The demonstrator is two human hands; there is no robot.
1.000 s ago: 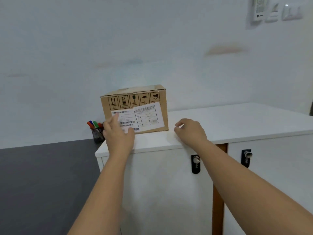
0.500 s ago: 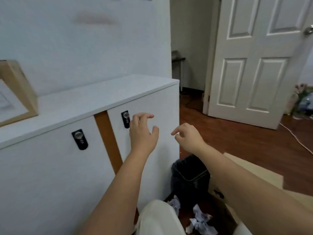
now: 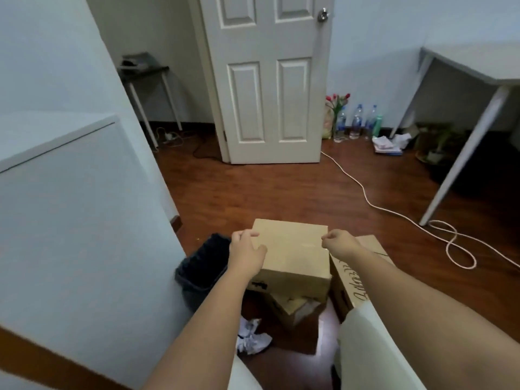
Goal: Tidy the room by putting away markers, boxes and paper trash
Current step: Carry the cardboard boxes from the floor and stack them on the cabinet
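A plain brown cardboard box [image 3: 292, 249] sits on the floor on top of another, opened box [image 3: 292, 306]. My left hand [image 3: 245, 252] is at its top left edge, fingers loosely curled over the lid. At the top right edge is my right hand [image 3: 337, 244], fingers curled and holding nothing that I can see. A third box with script lettering [image 3: 358, 277] stands just to the right. Crumpled white paper [image 3: 251, 337] lies on the floor near my knees, beside a black waste bin [image 3: 201, 267].
A white cabinet [image 3: 70, 206] fills the left side. A white door [image 3: 267, 80] stands ahead, with bottles [image 3: 356, 122] and flowers beside it. More papers [image 3: 389, 143] lie under a white table [image 3: 478, 66]. A pale cable [image 3: 394, 212] loops across the wooden floor.
I turned from the labelled box on the cabinet top to the right and down. Both hands dropped from mid-air to the edges of the box on the floor.
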